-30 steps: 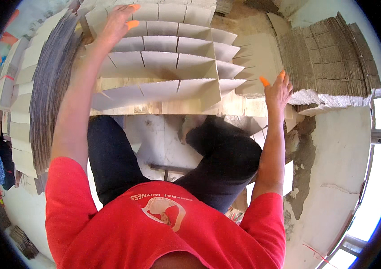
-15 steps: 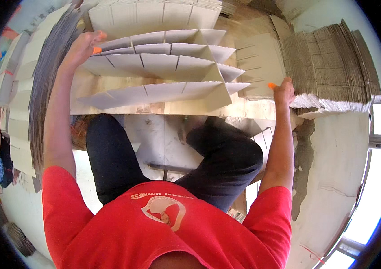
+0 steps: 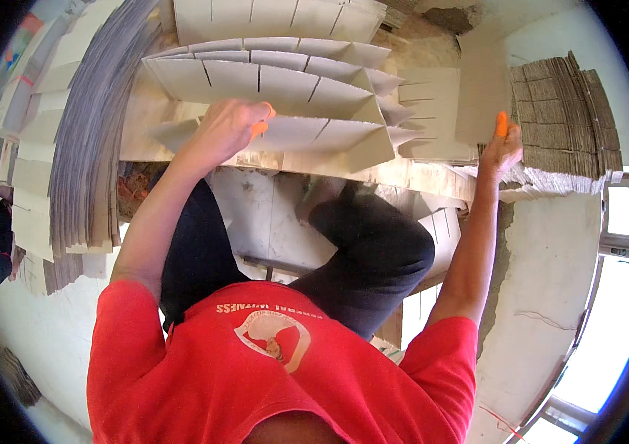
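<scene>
At the divider's near edge:
Left hand: closed on the slotted cardboard divider.
Right hand: resting on cardboard stack; grip unclear.
Left of grip: leaning sheets crowd close.

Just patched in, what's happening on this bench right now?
A person in a red shirt sits at a bench slotting cardboard strips into a divider grid. The left hand grips the near strip of the grid at its front edge. The right hand rests off to the side on a pile of cardboard pieces, holding nothing that shows. Loose slotted strips lie between the grid and that hand, and a tall stack of flat sheets sits to the left.
</scene>
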`<move>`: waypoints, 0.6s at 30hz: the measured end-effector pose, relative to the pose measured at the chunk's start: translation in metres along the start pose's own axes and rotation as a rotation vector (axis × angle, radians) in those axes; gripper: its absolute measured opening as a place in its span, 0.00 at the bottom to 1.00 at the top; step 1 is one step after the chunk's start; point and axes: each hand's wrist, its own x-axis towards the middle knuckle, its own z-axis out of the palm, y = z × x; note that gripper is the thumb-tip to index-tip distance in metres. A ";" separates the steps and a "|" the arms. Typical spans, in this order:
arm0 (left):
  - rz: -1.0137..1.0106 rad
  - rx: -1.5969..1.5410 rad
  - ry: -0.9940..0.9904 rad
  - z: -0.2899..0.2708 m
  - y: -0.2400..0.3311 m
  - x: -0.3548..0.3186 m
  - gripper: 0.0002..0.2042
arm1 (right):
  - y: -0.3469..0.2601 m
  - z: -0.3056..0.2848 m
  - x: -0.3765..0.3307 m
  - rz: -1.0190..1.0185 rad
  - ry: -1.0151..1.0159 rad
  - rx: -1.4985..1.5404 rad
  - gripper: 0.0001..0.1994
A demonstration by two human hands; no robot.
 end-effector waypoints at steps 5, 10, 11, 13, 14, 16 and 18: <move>-0.002 -0.044 0.028 0.017 0.005 0.015 0.08 | -0.102 -0.061 -0.005 0.111 -0.256 0.686 0.16; -0.059 -0.036 -0.004 0.022 0.006 0.025 0.08 | -0.148 -0.079 -0.029 0.091 -0.458 0.834 0.24; -0.066 -0.041 -0.005 0.022 0.007 0.026 0.07 | -0.151 -0.079 -0.032 0.060 -0.486 0.822 0.26; -0.039 -0.040 -0.013 0.023 0.006 0.027 0.07 | -0.152 -0.076 -0.038 -0.009 -0.500 0.763 0.29; -0.027 -0.040 -0.017 0.023 0.006 0.027 0.07 | -0.153 -0.074 -0.040 -0.013 -0.519 0.761 0.29; -0.004 -0.057 0.061 0.027 0.004 0.026 0.08 | -0.158 -0.070 -0.044 -0.019 -0.558 0.760 0.29; -0.005 -0.061 0.095 0.028 0.005 0.026 0.10 | -0.164 -0.069 -0.047 -0.012 -0.580 0.729 0.30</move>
